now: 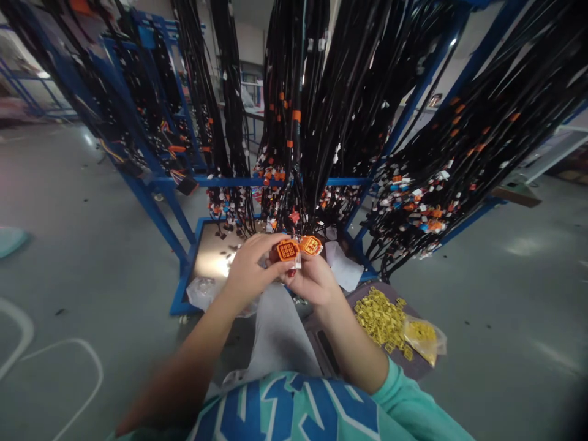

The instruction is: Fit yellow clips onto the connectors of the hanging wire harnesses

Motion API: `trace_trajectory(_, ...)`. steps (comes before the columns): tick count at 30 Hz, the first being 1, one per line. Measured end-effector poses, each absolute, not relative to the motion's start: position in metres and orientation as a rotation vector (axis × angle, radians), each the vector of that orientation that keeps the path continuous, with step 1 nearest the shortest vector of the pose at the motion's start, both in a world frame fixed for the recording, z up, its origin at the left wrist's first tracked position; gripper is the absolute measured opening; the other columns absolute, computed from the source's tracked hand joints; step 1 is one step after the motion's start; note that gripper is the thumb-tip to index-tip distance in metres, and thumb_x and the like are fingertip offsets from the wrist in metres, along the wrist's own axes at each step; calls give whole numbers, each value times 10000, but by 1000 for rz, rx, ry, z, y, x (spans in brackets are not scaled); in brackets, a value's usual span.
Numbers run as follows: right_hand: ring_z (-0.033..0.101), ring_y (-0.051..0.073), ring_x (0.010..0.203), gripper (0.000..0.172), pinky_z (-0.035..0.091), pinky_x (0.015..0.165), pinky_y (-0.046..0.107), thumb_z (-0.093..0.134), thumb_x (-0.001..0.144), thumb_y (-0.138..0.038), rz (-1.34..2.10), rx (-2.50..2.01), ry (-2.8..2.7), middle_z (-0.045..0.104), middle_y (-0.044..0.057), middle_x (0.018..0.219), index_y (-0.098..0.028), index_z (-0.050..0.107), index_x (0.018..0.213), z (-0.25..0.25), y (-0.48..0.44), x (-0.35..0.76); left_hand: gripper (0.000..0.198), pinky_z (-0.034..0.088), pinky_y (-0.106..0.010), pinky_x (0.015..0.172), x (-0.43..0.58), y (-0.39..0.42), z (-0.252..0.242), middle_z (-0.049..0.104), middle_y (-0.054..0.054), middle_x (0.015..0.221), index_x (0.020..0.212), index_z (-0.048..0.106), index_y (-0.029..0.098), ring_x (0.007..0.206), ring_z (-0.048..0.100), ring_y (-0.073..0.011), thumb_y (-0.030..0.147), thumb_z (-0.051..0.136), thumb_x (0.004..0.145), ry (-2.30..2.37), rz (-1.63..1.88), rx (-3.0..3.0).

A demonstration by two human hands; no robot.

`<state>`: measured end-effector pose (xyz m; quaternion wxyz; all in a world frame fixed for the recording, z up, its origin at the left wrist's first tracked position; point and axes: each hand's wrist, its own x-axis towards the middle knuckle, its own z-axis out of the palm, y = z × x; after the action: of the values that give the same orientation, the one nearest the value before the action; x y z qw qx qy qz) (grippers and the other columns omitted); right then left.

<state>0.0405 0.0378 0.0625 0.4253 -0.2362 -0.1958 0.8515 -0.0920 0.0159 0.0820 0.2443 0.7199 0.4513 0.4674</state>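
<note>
Two orange connectors with square openings are held side by side in front of my body. My left hand [253,267] pinches the left orange connector [288,250] between thumb and fingers. The right orange connector [311,245] rests at the fingertips of my right hand [313,278], whose fingers curl beneath it. A small clear or white piece [297,262] and a bit of red show between the hands. Black cable bundles [294,122] hang just beyond, with many small orange and white connectors at their lower ends.
A blue metal rack [229,182] carries the cables above a blue-edged base [180,297]. Yellow clips [383,318] and a clear bag of yellow parts [425,340] lie on a dark surface at the right. A crumpled plastic bag [202,293] and white paper [343,266] lie on the base.
</note>
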Motion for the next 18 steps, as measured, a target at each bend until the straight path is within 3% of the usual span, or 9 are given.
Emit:
trace_trajectory(5,612,117,709,153,532,731,284,540,859,-313,2031,-584,-570,683,3,820,-193,629,895,46,29,51,363,378,-449,1000,-97,27,75,635,-76,1157,1035,683,274,1148,524,-259,449,692,716,1067,1331,1920)
trace_trajectory(8,641,137,843,314,506,797,289,673,739,-405,1890,-761,-681,689,25,945,-207,642,981,5,21,72,364,351,-431,1038,-97,32,72,581,-87,1278,1089,654,258,1228,481,-247,433,648,770,933,1284,1848)
trace_trajectory(10,641,155,902,405,491,805,289,727,653,-427,1707,-1029,-779,678,49,1014,-199,656,980,-33,13,95,375,431,-389,962,-94,37,71,638,-94,1181,1099,636,235,1111,570,-227,448,622,791,832,1290,1731)
trace_trajectory(12,645,163,851,429,493,755,284,732,592,-431,1435,-1441,-864,686,41,950,-187,670,939,-71,3,125,388,499,-336,835,-89,43,72,690,-79,1002,1077,633,219,937,632,-201,480,613,791,795,1350,1615)
trace_trajectory(15,627,169,741,312,481,681,282,675,636,-380,1229,-1752,-779,666,26,777,-151,658,847,-120,-20,183,390,508,-270,710,-79,52,74,681,-43,818,1036,647,213,791,626,-165,512,600,791,844,1449,1521)
trace_trajectory(18,624,198,770,170,476,684,301,613,727,-295,1013,-2065,-655,654,45,774,-141,636,794,-151,-52,245,374,483,-229,650,-67,59,78,655,-4,736,1010,664,213,712,597,-132,515,592,799,934,1504,1539)
